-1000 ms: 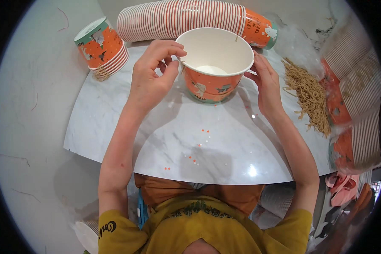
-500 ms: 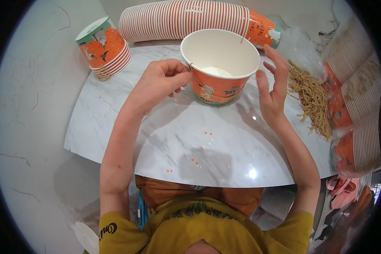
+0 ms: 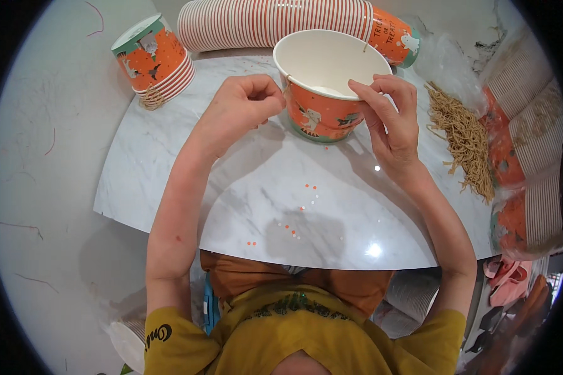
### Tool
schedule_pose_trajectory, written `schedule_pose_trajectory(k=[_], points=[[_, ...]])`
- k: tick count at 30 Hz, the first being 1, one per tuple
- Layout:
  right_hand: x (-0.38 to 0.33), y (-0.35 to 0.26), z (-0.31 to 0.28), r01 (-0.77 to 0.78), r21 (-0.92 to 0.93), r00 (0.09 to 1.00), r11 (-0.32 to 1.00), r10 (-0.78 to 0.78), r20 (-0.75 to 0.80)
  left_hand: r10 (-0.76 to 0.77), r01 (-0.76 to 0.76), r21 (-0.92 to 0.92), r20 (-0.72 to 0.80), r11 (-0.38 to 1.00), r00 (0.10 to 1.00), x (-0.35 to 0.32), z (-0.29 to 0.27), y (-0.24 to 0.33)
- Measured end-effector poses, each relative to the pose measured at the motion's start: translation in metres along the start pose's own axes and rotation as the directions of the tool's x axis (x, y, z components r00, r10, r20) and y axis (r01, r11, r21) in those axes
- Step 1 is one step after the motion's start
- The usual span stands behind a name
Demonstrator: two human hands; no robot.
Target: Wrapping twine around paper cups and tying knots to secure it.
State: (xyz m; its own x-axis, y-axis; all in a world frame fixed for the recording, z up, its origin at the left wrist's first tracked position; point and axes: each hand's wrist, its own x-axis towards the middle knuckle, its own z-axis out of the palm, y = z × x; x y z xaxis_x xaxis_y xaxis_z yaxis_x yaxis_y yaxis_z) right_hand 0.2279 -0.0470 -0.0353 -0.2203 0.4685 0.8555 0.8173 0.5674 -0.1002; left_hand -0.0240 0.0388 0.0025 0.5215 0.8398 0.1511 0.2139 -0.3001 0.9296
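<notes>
An orange paper bucket (image 3: 316,112) with a white inside and Halloween pictures stands upright at the far middle of the marble-patterned table. Thin brown twine shows at its rim on the left and at the back right. Beside its left wall, my left hand (image 3: 241,109) is closed, thumb pressed to the curled fingers; whatever lies in the pinch is hidden. My right hand (image 3: 391,122) has its fingertips on the right part of the bucket's rim, fingers bent over the edge.
Nested orange buckets (image 3: 275,25) lie in a long row behind. A shorter stack (image 3: 153,59) stands at the left, twine hanging from it. A heap of brown twine (image 3: 460,134) rests at the right, near bagged bucket stacks (image 3: 532,137). Small orange and white dots (image 3: 291,231) dot the tabletop.
My right hand has moved from beside the bucket onto its rim, its fingers bending. The left fingers have curled in more. The bucket appears slightly farther up and to the right.
</notes>
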Motion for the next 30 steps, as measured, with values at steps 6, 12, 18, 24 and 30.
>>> schedule_pose_trajectory(k=[6, 12, 18, 24, 30], points=[[-0.001, -0.001, 0.001, 0.016, -0.009, 1.0, 1.0, -0.017, -0.02, 0.266, -0.172, 0.355, -0.236, 0.919, 0.935, -0.002, 0.013, 0.001], [0.0, -0.016, 0.005, 0.078, -0.095, 0.996, 0.992, -0.082, -0.035, 0.856, -0.622, 0.692, 0.011, 0.367, 0.517, -0.014, 0.048, 0.012], [0.004, -0.017, 0.001, 0.008, 0.041, 0.989, 0.999, -0.002, -0.145, 0.809, -0.555, 0.718, -0.019, 0.42, 0.588, -0.009, 0.043, -0.003], [-0.007, 0.012, 0.008, -0.487, 0.433, 0.819, 0.758, 0.568, -0.074, 0.492, -0.436, 0.272, -0.193, 0.858, 0.849, -0.001, 0.026, -0.008], [-0.009, 0.015, 0.012, -0.727, 0.671, 0.292, -0.142, 0.822, 0.49, 0.418, -0.395, 0.157, -0.17, 0.905, 0.892, 0.006, 0.024, -0.021]])
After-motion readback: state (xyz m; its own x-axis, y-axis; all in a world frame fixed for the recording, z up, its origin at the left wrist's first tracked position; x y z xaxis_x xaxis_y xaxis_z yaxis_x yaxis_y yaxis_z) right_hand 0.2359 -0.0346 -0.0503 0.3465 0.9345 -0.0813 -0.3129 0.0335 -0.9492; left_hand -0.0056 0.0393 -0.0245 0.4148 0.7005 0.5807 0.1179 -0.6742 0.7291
